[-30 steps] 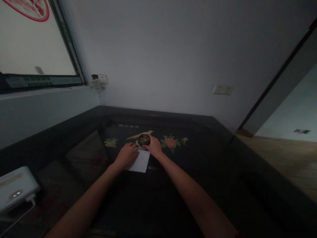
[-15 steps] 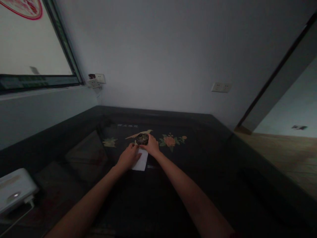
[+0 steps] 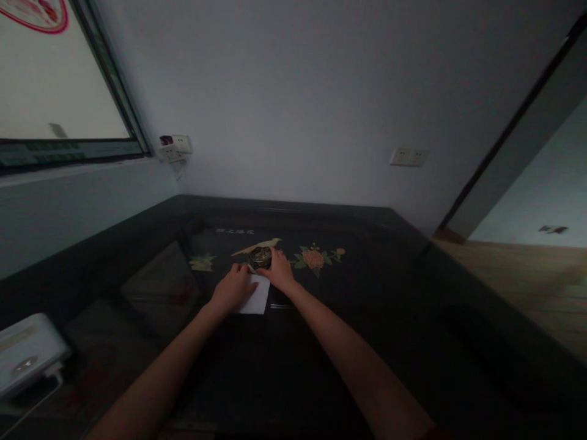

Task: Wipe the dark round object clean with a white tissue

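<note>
A small round dark object [image 3: 260, 258] with a patterned, metallic-looking top stands on the dark tabletop, over the printed bird. My right hand [image 3: 279, 270] grips it from the right, fingers curved round its side and thumb along the near edge. Just in front of it lies a white sheet of paper [image 3: 257, 299]. The left part of that paper is under my left hand [image 3: 233, 286], whose thumb rests across it while the fingers bend at its upper left edge. A corner of the paper shows between the left fingertips and the round object.
The glossy dark table [image 3: 367, 342] bears a printed flower [image 3: 314, 259] and meets the wall at the back. A white box-shaped device [image 3: 30, 351] with a cable stands at the left edge. Wall sockets [image 3: 409, 157] and a window [image 3: 59, 79] lie beyond.
My left hand has slid a little left over the paper, and more of the white sheet shows. The right hand keeps its hold on the round object. The view has shifted slightly.
</note>
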`<action>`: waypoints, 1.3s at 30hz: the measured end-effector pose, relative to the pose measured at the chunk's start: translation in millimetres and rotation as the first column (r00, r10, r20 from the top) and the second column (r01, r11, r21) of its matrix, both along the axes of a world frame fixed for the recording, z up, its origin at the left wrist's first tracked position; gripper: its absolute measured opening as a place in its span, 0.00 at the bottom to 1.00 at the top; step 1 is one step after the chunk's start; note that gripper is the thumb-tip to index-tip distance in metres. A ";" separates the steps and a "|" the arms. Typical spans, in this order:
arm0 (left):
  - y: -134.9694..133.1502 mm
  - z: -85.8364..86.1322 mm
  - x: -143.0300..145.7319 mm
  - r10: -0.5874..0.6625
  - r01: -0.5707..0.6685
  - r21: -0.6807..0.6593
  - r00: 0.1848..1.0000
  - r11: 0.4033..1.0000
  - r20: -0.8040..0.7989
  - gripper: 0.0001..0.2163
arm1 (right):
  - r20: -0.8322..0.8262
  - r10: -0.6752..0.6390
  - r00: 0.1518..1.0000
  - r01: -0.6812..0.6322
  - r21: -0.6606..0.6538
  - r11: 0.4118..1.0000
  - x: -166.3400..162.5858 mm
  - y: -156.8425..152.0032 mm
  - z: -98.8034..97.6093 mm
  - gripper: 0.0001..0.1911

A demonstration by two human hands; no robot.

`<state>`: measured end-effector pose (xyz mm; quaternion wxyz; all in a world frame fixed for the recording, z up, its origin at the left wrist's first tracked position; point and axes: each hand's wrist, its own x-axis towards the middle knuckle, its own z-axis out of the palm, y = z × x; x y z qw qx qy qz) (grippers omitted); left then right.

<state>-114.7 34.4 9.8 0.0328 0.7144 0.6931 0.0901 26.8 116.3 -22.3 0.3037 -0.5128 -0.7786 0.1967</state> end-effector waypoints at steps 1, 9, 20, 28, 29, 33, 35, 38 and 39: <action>-0.8 0.7 0.2 0.000 0.000 0.003 1.000 1.000 -0.001 0.16 | -0.001 0.012 1.000 -0.012 0.000 1.000 1.4 0.1 0.2 0.42; -6.7 15.5 8.3 -0.023 0.009 0.171 0.997 0.985 0.080 0.14 | -0.121 0.159 0.980 -0.150 0.076 0.986 57.2 -23.2 18.1 0.34; -52.4 18.5 109.2 -0.471 0.503 -0.030 0.828 0.864 0.303 0.10 | 0.064 0.203 0.977 -0.201 -0.037 0.979 158.0 -128.8 21.6 0.14; -53.5 5.2 133.4 -0.548 0.593 -0.071 0.778 0.802 0.309 0.11 | 0.037 0.224 0.974 -0.222 -0.063 0.973 160.9 -130.5 15.5 0.11; -53.4 5.3 131.4 -0.569 0.616 -0.069 0.760 0.785 0.313 0.11 | 0.048 0.225 0.973 -0.222 -0.064 0.973 160.9 -130.5 16.0 0.11; -54.2 4.8 125.9 -0.618 0.667 -0.048 0.713 0.743 0.330 0.11 | 0.085 0.223 0.971 -0.219 -0.057 0.974 160.6 -131.2 16.7 0.11; -54.1 2.9 125.1 -0.630 0.676 -0.036 0.703 0.736 0.330 0.11 | 0.089 0.225 0.970 -0.221 -0.057 0.974 160.2 -131.2 16.8 0.11; -52.9 -1.2 124.6 -0.633 0.675 -0.031 0.705 0.737 0.320 0.10 | 0.096 0.218 0.971 -0.213 -0.060 0.975 159.7 -130.5 16.7 0.11; -52.4 -2.4 124.5 -0.633 0.674 -0.033 0.707 0.738 0.315 0.10 | 0.094 0.213 0.973 -0.207 -0.066 0.976 159.5 -130.2 16.5 0.11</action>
